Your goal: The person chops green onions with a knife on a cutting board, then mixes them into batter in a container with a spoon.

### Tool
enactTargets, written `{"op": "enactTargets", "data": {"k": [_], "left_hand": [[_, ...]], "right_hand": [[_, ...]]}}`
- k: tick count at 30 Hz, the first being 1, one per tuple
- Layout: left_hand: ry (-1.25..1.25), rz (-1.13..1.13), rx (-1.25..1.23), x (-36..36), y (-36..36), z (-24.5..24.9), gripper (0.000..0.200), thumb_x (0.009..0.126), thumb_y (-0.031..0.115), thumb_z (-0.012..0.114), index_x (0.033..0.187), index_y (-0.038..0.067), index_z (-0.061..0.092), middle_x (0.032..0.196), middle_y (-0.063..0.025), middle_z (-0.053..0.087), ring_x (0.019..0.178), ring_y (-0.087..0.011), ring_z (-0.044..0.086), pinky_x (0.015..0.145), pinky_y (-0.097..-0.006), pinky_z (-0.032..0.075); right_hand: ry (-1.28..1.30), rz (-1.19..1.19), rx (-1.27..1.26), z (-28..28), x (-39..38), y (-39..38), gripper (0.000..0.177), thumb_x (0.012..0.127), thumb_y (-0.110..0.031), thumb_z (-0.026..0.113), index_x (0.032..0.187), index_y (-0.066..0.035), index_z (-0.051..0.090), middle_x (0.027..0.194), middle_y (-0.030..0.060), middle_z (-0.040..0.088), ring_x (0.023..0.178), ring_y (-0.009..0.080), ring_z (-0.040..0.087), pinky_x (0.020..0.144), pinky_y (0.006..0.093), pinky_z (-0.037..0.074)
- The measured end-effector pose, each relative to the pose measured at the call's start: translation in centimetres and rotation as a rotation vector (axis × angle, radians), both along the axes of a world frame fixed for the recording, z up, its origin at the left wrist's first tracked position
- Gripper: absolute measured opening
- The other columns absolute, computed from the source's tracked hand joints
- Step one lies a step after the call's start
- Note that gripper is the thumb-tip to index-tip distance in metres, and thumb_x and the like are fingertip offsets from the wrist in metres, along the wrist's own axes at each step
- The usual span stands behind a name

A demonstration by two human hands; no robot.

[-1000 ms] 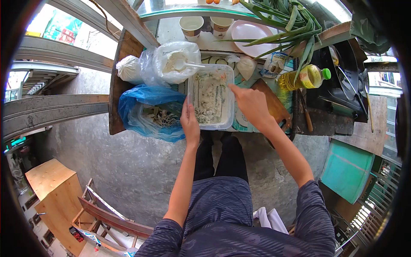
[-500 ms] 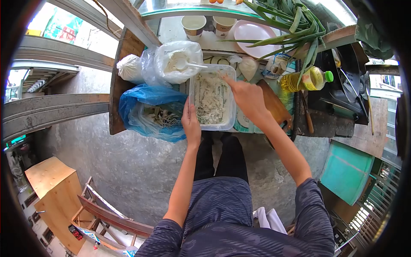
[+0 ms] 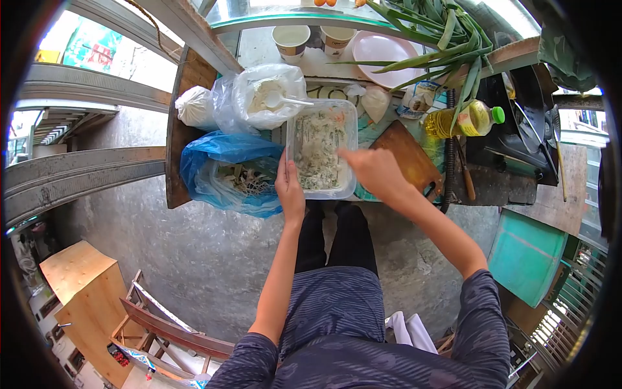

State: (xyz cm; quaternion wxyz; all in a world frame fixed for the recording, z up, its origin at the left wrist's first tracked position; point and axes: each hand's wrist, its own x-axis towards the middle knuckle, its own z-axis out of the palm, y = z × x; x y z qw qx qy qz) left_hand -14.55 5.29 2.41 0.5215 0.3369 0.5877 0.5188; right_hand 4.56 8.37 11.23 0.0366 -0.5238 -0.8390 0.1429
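A clear rectangular plastic tub (image 3: 354, 129) holds a floury white mixture (image 3: 319, 146) with green bits and a little orange. My left hand (image 3: 290, 185) grips the tub's left wall, thumb on the rim. Over the tub's right rim is my right hand (image 3: 377, 172), its fingers curled and the fingertips at the mixture; whatever they pinch, if anything, is hidden. Just left of the tub, an open plastic bag of white flour (image 3: 262, 97) has a white spoon (image 3: 285, 99) in it. A blue plastic bag (image 3: 201, 162) with root trimmings lies beside my left hand.
A wooden cutting board (image 3: 405, 159), a knife (image 3: 465, 175) and an oil bottle (image 3: 476, 119) are to the right. Behind stand paper cups (image 3: 291, 44), a pink plate (image 3: 389, 48) and long green leaves (image 3: 447, 39). A tied white bag (image 3: 194, 107) sits far left.
My right hand has drawn back toward me and slightly right, from the far end of the tub to its right middle. The left hand keeps its hold on the tub.
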Motion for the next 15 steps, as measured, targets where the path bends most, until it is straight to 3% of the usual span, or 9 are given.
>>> {"op": "enactTargets", "data": {"k": [4,10,13,15], "left_hand": [[0.014,0.007,-0.016,0.1,0.0,-0.2,0.044,0.102,0.021,0.044,0.137,-0.005,0.044,0.134,-0.0139,0.052,0.121,-0.0186,0.050,0.103,-0.0293,0.035],[-0.004,-0.008,-0.048,0.1,0.2,1.8,0.046,0.102,0.022,0.043,0.138,-0.006,0.041,0.139,-0.0146,0.048,0.128,-0.0201,0.045,0.108,-0.0304,0.031],[0.015,-0.012,0.004,0.0,0.1,0.0,0.043,0.102,0.021,0.043,0.137,-0.005,0.044,0.135,-0.0138,0.052,0.122,-0.0188,0.049,0.103,-0.0295,0.035],[0.007,-0.015,-0.013,0.1,0.2,1.2,0.044,0.102,0.022,0.043,0.137,-0.006,0.043,0.137,-0.0148,0.050,0.126,-0.0202,0.047,0.106,-0.0300,0.033]], "right_hand": [[-0.079,-0.179,0.117,-0.6,0.7,3.1,0.037,0.080,-0.004,0.052,0.116,-0.009,0.060,0.070,0.0127,0.064,0.062,0.0287,0.065,0.053,0.0389,0.049],[-0.039,0.046,-0.157,0.9,-0.5,-2.6,0.038,0.081,-0.005,0.052,0.118,-0.010,0.060,0.064,0.0119,0.062,0.058,0.0298,0.064,0.051,0.0405,0.050],[0.059,-0.031,-0.082,0.1,0.3,-1.6,0.039,0.081,-0.005,0.052,0.119,-0.010,0.060,0.060,0.0113,0.061,0.057,0.0310,0.064,0.050,0.0410,0.049],[-0.011,-0.093,0.040,-0.7,0.9,0.8,0.040,0.080,-0.005,0.053,0.120,-0.011,0.059,0.065,0.0110,0.061,0.058,0.0306,0.064,0.051,0.0394,0.050]]}}
